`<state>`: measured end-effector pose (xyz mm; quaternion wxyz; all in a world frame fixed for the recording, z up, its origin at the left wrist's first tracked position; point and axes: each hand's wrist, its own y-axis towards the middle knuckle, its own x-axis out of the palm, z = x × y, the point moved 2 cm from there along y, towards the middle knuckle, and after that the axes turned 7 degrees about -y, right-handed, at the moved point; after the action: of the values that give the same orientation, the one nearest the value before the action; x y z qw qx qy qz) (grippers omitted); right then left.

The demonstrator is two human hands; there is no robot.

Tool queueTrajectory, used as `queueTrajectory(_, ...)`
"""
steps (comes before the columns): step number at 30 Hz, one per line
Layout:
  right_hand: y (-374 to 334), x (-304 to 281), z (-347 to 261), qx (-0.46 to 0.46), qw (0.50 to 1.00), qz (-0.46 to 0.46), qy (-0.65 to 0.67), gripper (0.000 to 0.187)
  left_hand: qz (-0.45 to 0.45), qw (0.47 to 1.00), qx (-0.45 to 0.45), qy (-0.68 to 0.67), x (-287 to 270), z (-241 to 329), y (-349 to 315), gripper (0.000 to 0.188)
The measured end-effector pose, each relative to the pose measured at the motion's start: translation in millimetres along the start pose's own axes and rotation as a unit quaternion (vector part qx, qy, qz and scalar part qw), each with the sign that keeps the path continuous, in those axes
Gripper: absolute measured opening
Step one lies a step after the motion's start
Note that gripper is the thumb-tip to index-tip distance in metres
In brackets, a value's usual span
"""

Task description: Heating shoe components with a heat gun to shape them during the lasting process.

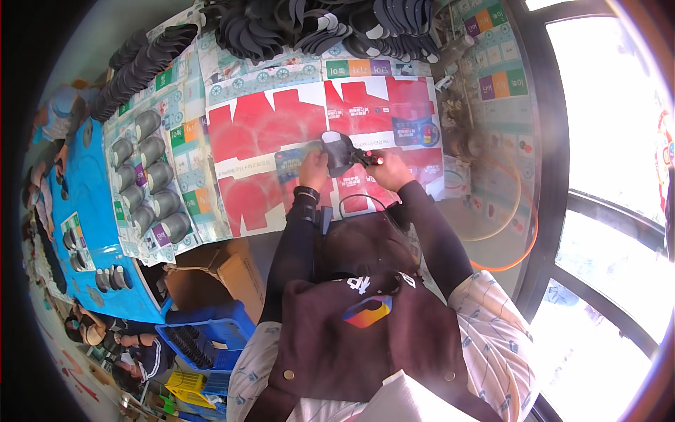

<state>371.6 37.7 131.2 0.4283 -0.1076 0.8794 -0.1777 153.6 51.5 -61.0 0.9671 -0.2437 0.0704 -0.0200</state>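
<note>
- Dark-grey curved shell [339, 158] with a pale patch at its top is held over the red-and-white printed sheet [242, 200], inward from the near edge of the bench [188, 167].
- Its left side is pinched by the fingers of the left hand [313, 171], apparently to keep its face steady and exposed.
- Slim black-and-red tool [368, 159] is gripped in the curled fingers of the right hand [391, 171], beside the shell's right side; contact cannot be told.
- Grey domed shells [166, 204] are set out singly in 2 rows by the bench's left edge, probably to keep surfaces separate.
- Dark nested pieces [256, 39] are stacked along the far edge, likely to save room.
</note>
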Motion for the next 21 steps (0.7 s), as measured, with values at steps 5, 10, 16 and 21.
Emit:
queueTrajectory(5, 8.8, -0.6, -17.4, -0.011, 0.997, 0.032, 0.063, 0.028, 0.002, 1.000, -0.007, -0.006, 2.3, 3.6, -0.5, 0.043)
queueTrajectory(10, 3.4, -8.5, -8.4, 0.015, 0.999, 0.048, -0.008, 0.025, -0.023, 0.999, -0.003, -0.041, -0.4, 10.6, -4.4, 0.035)
queueTrajectory(16, 2.0, -2.7, -9.7, 0.014, 0.999, 0.035, 0.031, 0.025, -0.029, 0.999, 0.014, -0.008, 4.0, 10.7, -4.1, 0.036)
queueTrajectory(21, -2.8, -8.5, -7.6, 0.044, 0.996, 0.074, 0.001, 0.024, -0.025, 1.000, 0.018, -0.003, 2.7, 1.7, -1.3, 0.036)
